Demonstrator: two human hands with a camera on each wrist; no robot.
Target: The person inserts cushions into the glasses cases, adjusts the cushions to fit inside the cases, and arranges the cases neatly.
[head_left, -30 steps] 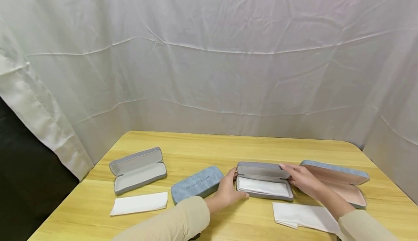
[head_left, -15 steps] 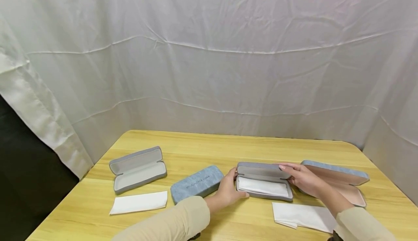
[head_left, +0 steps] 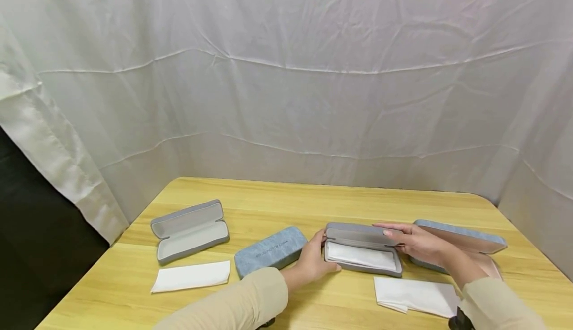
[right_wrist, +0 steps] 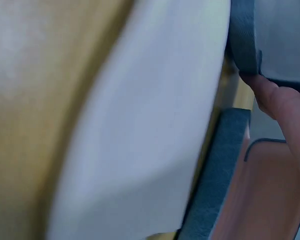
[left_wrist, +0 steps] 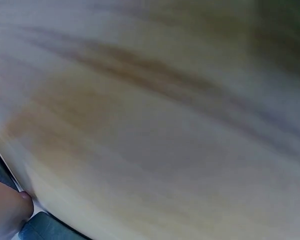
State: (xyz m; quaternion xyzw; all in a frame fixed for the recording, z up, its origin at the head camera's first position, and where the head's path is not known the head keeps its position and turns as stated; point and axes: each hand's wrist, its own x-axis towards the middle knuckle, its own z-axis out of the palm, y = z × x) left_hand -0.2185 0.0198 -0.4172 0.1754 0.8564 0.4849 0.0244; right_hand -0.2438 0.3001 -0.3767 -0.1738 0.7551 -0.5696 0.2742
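Note:
In the head view, a grey glasses case (head_left: 353, 237) lies open on the table with a folded white cloth (head_left: 361, 256) in its base. My left hand (head_left: 310, 261) grips the left end, thumb at the front and fingers behind. At the right end of the raised lid, my right hand (head_left: 423, 245) pinches it, thumb on the inner side and fingers behind. The right wrist view has this hand (right_wrist: 290, 110) against the case's corner (right_wrist: 244, 40). Only a digit of the left hand (left_wrist: 10, 207) shows in the left wrist view, by a dark case edge.
An open blue glasses case (head_left: 465, 233) with pink lining stands right, partly behind my right hand. A shut blue case (head_left: 270, 252) lies left of my left hand. Farther left is an open grey case (head_left: 192, 233). Folded white cloths lie front left (head_left: 191, 276) and front right (head_left: 416, 294).
My right hand has shifted slightly left along the lid, and the lid leans a little farther forward. The left hand stays in place on the case.

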